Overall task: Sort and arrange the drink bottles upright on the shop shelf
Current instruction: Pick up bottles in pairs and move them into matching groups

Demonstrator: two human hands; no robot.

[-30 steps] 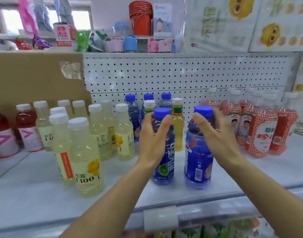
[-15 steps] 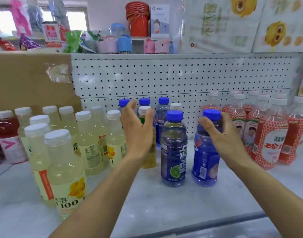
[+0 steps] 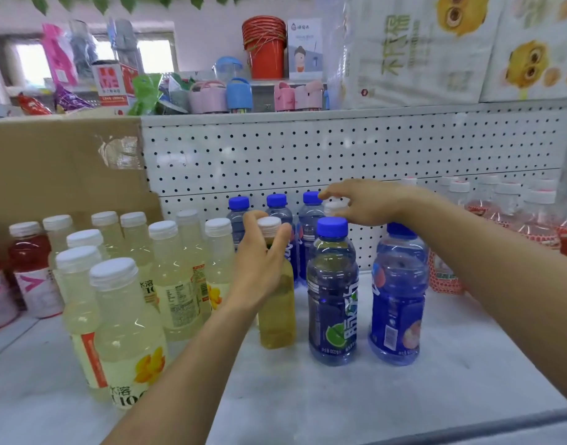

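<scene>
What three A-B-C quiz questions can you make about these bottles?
1. Where is the dark-yellow bottle? A. left of the lime-label bottle B. on the top shelf C. on the floor
2. What colour is the lime-label bottle's cap? A. white B. red C. blue
3. How does the lime-label bottle stand? A. upright B. lying down C. upside down
Answers: 1 A, it stands just left of it; 2 C, the cap on top is blue; 3 A, its cap points up.
</scene>
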